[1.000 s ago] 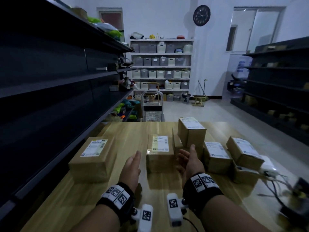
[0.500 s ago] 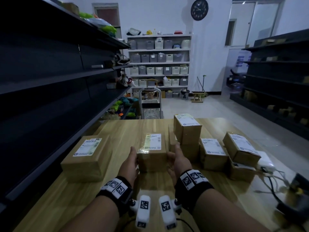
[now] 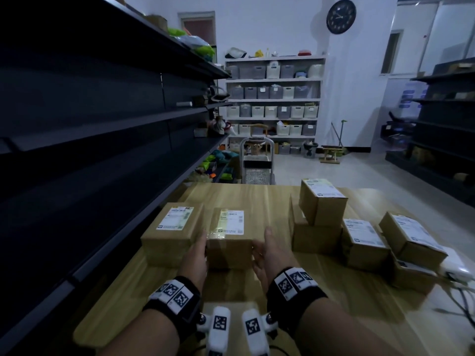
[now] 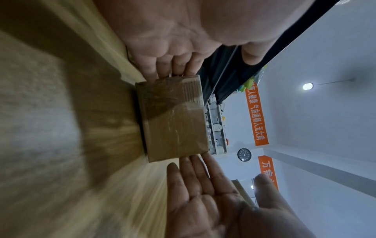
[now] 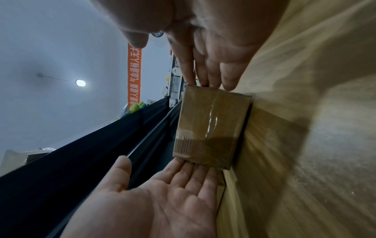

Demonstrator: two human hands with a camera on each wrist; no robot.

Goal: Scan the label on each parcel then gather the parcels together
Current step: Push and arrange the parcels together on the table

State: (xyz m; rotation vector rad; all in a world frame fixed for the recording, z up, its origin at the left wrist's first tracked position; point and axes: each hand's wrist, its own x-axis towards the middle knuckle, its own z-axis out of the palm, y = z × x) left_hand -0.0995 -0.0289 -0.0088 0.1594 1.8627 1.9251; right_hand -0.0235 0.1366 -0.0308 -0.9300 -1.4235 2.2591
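A small brown parcel (image 3: 228, 237) with a white label on top lies on the wooden table (image 3: 244, 196). My left hand (image 3: 198, 250) presses its left side with straight fingers, and my right hand (image 3: 267, 250) presses its right side the same way. The parcel now sits right beside a larger labelled parcel (image 3: 172, 232) on its left. In the left wrist view the left hand (image 4: 173, 69) and right hand (image 4: 203, 185) flank the taped parcel (image 4: 173, 119). The right wrist view shows the right hand (image 5: 207, 75), the left hand (image 5: 183, 177) and the parcel (image 5: 211, 128) between them.
To the right stand two stacked parcels (image 3: 321, 201), then two more labelled parcels (image 3: 362, 240) (image 3: 411, 235). A white device (image 3: 455, 268) with cables lies at the table's right edge. Dark shelving (image 3: 102, 124) runs along the left side, and a trolley (image 3: 257, 163) stands beyond the table.
Both hands came in onto the sides of the middle parcel and slid it left. The gap to the larger left parcel has closed.
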